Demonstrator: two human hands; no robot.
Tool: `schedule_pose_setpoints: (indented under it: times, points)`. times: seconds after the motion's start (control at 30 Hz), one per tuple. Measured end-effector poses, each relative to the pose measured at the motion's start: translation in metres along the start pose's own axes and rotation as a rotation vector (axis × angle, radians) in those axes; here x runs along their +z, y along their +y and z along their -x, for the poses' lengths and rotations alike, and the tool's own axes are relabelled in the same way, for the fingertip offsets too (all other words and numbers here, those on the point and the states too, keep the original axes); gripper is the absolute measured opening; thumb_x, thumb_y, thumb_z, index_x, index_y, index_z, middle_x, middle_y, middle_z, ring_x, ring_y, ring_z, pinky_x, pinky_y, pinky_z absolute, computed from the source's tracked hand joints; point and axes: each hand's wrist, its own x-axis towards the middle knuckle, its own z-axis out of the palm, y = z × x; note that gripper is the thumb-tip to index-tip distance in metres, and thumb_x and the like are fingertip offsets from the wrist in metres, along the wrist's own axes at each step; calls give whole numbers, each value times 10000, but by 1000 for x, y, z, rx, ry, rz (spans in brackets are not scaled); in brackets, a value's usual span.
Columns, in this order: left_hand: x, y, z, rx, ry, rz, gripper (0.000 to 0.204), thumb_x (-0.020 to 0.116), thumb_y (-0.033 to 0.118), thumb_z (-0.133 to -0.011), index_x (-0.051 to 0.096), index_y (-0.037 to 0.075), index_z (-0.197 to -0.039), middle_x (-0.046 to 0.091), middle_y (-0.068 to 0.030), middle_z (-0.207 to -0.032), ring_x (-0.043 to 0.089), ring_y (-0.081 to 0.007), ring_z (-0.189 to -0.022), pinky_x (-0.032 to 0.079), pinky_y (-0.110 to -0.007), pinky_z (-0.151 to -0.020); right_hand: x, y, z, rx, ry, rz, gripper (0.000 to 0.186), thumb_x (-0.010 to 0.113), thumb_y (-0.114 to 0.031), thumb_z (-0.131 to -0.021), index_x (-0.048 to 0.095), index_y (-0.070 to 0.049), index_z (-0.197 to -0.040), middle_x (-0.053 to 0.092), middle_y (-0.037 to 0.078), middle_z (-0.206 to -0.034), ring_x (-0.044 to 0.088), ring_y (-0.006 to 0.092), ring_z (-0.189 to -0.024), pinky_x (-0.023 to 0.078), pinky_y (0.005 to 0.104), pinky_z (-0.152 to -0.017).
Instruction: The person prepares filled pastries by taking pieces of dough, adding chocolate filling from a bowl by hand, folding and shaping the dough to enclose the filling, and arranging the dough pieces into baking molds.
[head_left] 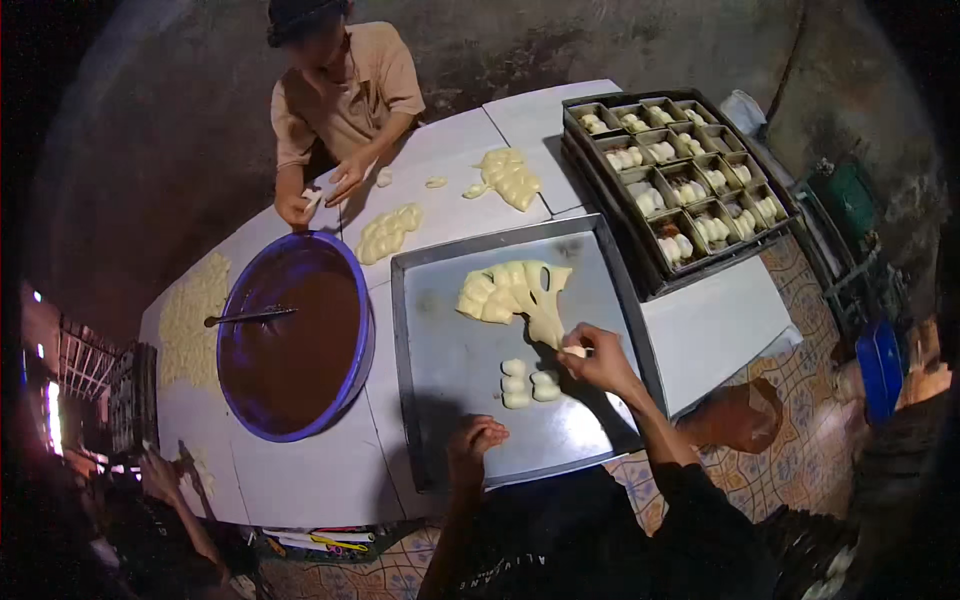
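Observation:
A shallow metal tray point(445, 340) lies in front of me on the white-topped table. On it a pale sheet of soft dough point(500, 288) is pulled out, with holes torn in it and a tongue stretching toward me. My right hand point(606, 364) pinches the end of that tongue between thumb and fingers. Two short rows of small rounded dough pieces point(515, 385) sit just left of this hand. Over the tray's near edge, my left hand point(476, 443) is held with its fingers loosely bent and nothing visible in them.
Left of the tray stands a purple basin point(365, 345) of brown mixture with a whisk point(250, 317). Flattened dough point(390, 232) lies beyond it. A divided metal mould point(600, 165) with dough pieces stands at the far right. A person point(345, 100) handles dough opposite; another person's arm point(185, 510) is at lower left.

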Motion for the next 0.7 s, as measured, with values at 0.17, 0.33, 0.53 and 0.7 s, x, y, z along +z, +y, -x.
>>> schedule_pose_setpoints:
  times: [0.17, 0.33, 0.53, 0.7]
  points:
    - [14, 7, 4, 400, -46, -603, 120, 597, 61, -863, 609, -16, -954, 665, -118, -887, 643, -214, -966, 527, -335, -767, -52, -29, 79, -263, 132, -331, 114, 701, -51, -795, 604, -4, -830, 558, 46, -817, 544, 112, -759, 455, 261, -695]
    - [91, 66, 10, 326, -360, -491, 831, 755, 111, -767, 280, 26, -1442, 431, -177, -1388, 411, -295, -1304, 374, -438, -1045, -50, -34, 80, -395, 106, -199, 113, 702, -63, -790, 654, -13, -879, 577, 112, -1055, 555, 212, -1018, 427, 326, -891]
    - [95, 39, -23, 360, -409, -712, 364, 576, 121, -911, 465, 2, -1236, 563, -212, -1112, 561, -330, -1050, 444, -401, -882, -18, -50, 85, -365, 32, -399, 105, 687, -37, -810, 654, 19, -892, 644, 151, -957, 612, 230, -942, 472, 336, -838]
    - [-15, -26, -38, 266, -445, 90, 221, 539, 173, -932, 542, 31, -1102, 610, -152, -944, 621, -299, -849, 505, -411, -822, -48, -47, 67, -603, 71, -1446, 186, 629, -155, -898, 567, 14, -851, 512, 92, -891, 553, 193, -890, 537, 387, -826]
